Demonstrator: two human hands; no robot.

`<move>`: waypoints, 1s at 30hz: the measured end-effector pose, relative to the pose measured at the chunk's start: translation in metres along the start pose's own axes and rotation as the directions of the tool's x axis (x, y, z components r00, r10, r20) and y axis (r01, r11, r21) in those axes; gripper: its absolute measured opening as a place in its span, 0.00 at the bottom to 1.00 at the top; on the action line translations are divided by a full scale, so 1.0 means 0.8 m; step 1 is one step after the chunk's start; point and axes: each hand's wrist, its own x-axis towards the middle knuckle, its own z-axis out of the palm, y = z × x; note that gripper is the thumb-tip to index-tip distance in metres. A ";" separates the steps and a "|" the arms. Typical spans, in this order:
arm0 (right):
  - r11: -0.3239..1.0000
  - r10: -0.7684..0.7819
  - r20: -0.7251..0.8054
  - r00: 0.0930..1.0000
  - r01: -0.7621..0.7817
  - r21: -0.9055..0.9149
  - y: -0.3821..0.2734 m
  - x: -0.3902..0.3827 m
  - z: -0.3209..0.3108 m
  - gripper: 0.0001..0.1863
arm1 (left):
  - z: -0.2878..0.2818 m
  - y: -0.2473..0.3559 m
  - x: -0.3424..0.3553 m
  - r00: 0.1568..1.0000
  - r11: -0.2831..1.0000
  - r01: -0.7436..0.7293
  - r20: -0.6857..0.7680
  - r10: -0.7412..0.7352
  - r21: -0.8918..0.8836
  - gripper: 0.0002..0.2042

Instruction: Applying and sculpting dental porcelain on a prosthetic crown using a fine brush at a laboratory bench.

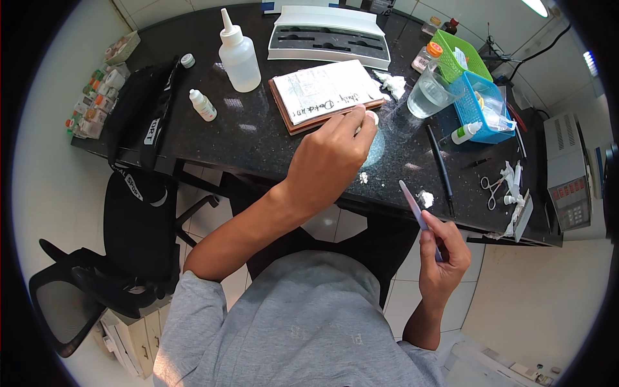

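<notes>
My left hand [335,148] has closed fingers on a small white object [372,118], mostly hidden by them, at the front of a paper pad [322,84] on a brown board [284,113]. My right hand [438,251], near the table's front edge, grips a slim pale purple spatula-like tool [412,203], its tip pointing up and left. Near that tip lie a white powdery pile [425,198], a smaller white bit [363,177] and a long black pen-like tool [440,164].
The black table [213,148] holds bottles [240,61], an open case [329,39], a glass of liquid [425,93], blue [490,129] and green baskets, and scissor-like clamps [490,193]. A black bag [135,109], chair [135,245] and grey machine [567,187] flank my body.
</notes>
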 end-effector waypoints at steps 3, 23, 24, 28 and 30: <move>1.000 -0.015 -0.009 1.000 0.014 -0.027 -0.004 0.002 0.002 0.15 | -0.008 -0.002 -0.002 1.000 0.999 0.009 0.000 -0.009 -0.048 0.18; 0.957 -0.086 0.047 0.995 0.095 -0.274 -0.018 -0.010 0.048 0.22 | -0.135 -0.172 0.027 0.794 0.807 0.584 0.144 -0.590 0.089 0.40; 0.962 -0.052 0.057 0.997 0.065 -0.267 -0.023 -0.008 0.050 0.20 | -0.133 -0.172 0.027 0.794 0.807 0.584 0.146 -0.590 0.086 0.40; 0.969 -0.049 0.064 0.997 0.062 -0.240 -0.024 -0.002 0.051 0.19 | -0.129 -0.177 0.031 0.806 0.818 0.571 0.142 -0.574 0.063 0.34; 0.969 -0.046 0.076 0.996 0.063 -0.238 -0.024 -0.002 0.049 0.19 | -0.125 -0.182 0.032 0.815 0.825 0.564 0.133 -0.565 0.045 0.32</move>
